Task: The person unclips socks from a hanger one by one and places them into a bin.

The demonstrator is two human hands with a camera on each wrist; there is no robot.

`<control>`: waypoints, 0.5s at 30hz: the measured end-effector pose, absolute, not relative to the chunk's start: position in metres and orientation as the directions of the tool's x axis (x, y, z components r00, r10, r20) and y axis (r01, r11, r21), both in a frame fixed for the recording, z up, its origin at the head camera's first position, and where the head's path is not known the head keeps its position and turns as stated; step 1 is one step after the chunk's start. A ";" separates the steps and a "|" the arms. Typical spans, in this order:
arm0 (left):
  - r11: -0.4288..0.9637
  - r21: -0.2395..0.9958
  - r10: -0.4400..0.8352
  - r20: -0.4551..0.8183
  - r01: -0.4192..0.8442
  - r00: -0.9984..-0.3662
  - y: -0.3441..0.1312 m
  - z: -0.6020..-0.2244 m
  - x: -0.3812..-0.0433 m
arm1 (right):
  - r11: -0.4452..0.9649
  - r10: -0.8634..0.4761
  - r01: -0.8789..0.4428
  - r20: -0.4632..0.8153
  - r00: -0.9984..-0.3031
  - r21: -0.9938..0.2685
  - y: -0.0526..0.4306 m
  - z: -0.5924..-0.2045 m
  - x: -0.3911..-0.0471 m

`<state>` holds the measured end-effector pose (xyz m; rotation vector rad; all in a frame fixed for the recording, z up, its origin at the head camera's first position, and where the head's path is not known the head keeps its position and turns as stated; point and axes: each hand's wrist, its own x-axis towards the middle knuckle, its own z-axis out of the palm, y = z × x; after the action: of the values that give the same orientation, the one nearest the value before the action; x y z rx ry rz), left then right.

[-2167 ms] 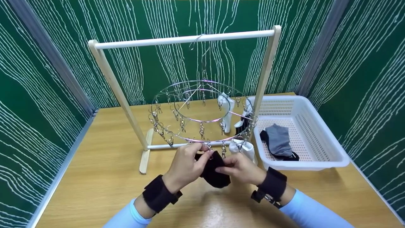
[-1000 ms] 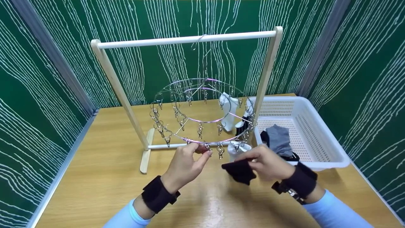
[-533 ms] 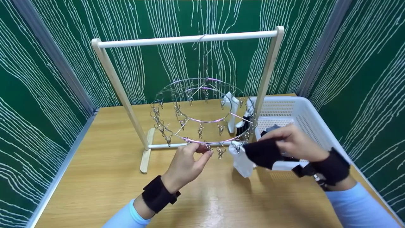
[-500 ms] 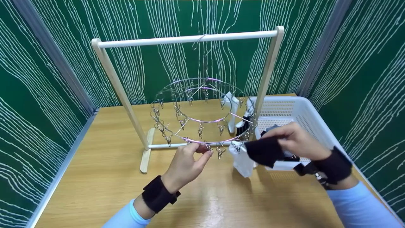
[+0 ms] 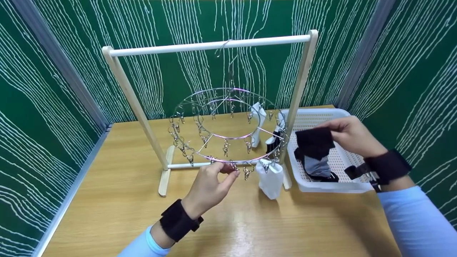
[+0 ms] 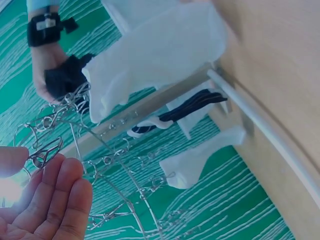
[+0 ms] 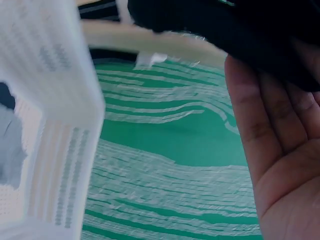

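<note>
Right over the basket (image 5: 310, 186), the person's right hand (image 5: 353, 137) holds up a black sock (image 5: 314, 141). The thumb and first finger pinch one side of it, with no gap but the cloth, and the rest hangs free. Under it, in the basket, lies a gray sock (image 5: 317, 167) with some black cloth (image 5: 334, 177) peeking out from below. The basket is white, full of little holes, and sits at the back right corner of the table (image 5: 125, 214).

The left hand (image 5: 213, 184) is at the front of a round metal hanger (image 5: 237, 137). Its thumb and first finger are nearly together, pinching one small clip (image 6: 47, 152). The hanger hangs from the top bar of a wooden rack (image 5: 200, 46), which stands near the middle of the table's back edge.

Three more socks hang on the hanger's right side. A tall white sock (image 5: 271, 180) is at the front, a black and white striped sock (image 5: 274, 142) is by the rack's right leg, and another white sock (image 5: 259, 121) is nearer the table's back edge. Both arms have blue sleeves (image 5: 417, 217) and black wrist bands (image 5: 389, 167). A green wall (image 5: 185, 21) with wiggly white lines is behind the table.
</note>
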<state>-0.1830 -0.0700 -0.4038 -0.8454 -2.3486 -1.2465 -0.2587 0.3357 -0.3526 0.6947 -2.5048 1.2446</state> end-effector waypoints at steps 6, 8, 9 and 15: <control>0.433 0.628 0.345 0.547 0.646 -0.763 -0.070 -0.403 -0.183 | 0.687 -0.180 -0.391 0.377 -0.908 -0.613 0.354 -0.364 -0.283; 0.434 0.625 0.343 0.550 0.648 -0.761 -0.071 -0.403 -0.183 | 0.718 -0.172 -0.364 0.354 -0.919 -0.593 0.359 -0.368 -0.290; 0.433 0.625 0.342 0.553 0.649 -0.760 -0.071 -0.403 -0.183 | 0.734 -0.171 -0.353 0.345 -0.923 -0.581 0.361 -0.371 -0.293; 0.431 0.629 0.339 0.551 0.647 -0.762 -0.071 -0.405 -0.183 | 0.807 -0.176 -0.300 0.277 -0.944 -0.509 0.372 -0.384 -0.311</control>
<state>-0.1828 -0.0707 -0.4048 -0.8440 -2.3476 -1.2545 -0.3108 0.3725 -0.3841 0.3709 -2.7765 0.8361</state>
